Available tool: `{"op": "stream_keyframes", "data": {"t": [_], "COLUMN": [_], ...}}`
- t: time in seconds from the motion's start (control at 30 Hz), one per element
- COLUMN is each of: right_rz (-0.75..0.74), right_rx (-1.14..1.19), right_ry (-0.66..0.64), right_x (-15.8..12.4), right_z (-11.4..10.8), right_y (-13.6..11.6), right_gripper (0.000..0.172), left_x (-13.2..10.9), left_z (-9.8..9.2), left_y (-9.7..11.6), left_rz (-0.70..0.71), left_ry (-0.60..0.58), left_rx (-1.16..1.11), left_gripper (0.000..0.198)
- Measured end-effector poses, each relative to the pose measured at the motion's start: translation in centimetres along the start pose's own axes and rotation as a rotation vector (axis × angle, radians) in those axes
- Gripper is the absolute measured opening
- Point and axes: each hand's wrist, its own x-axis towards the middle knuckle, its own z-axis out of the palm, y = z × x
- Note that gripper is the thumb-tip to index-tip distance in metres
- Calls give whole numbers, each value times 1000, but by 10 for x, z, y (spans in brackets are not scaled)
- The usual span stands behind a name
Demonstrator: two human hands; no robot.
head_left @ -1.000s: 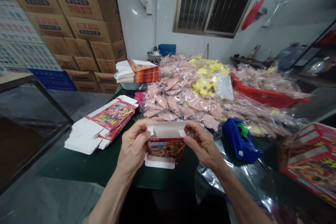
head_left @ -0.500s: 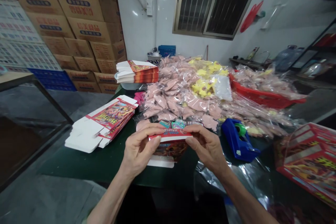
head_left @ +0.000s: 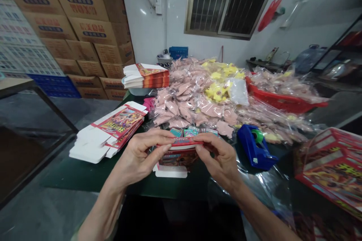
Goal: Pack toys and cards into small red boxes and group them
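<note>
Bench, left edge: a stack of flat printed carton blanks (head_left: 114,130) lies on the dark green bench (head_left: 85,175), unfolded, white backs showing at the near end. Far edge, left of centre: a second stack of flat blanks (head_left: 145,76) rests on a grey tub (head_left: 131,91). Near edge, centre: the left hand (head_left: 138,154) and right hand (head_left: 217,158) both pinch the red top edge of a printed carton (head_left: 178,156), thumbs and fingers closed on it, so the carton is held just above the bench. It is folded up into box form, with a white flap projecting at its base; its contents cannot be seen. Small teal printed cards (head_left: 183,132) sit just behind the hands, against a heap of bagged pink pieces (head_left: 181,101) with bagged yellow pieces (head_left: 216,92) beyond. Right of the hands: a blue tape dispenser (head_left: 254,147). Right corner: made-up cartons (head_left: 330,165). Status: some cartons are formed; two stacks remain flat.
</note>
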Motion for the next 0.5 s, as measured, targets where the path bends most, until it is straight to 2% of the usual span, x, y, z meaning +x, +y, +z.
{"op": "stream_keyframes", "data": {"t": [0.1,0.23,0.37,0.5], "right_rz": [-123,-281,-375,-388], "right_rx": [-74,-173,-244,-280], "right_ry": [69,92,112,147], "right_x": [-3,-5,-9,-12], "right_z": [3,6,14,22], "right_y": [6,14,24,32], "right_gripper": [18,26,37,42], "left_x": [-6,-20,-28,-31], "left_z": [4,14,27,42], "left_y": [-6,-11,-18,-27], "left_rz": [85,135,140,97], "left_ry": [21,34,178,319], "left_rx": [114,199,197,155], "left_gripper": [22,32,36,34]}}
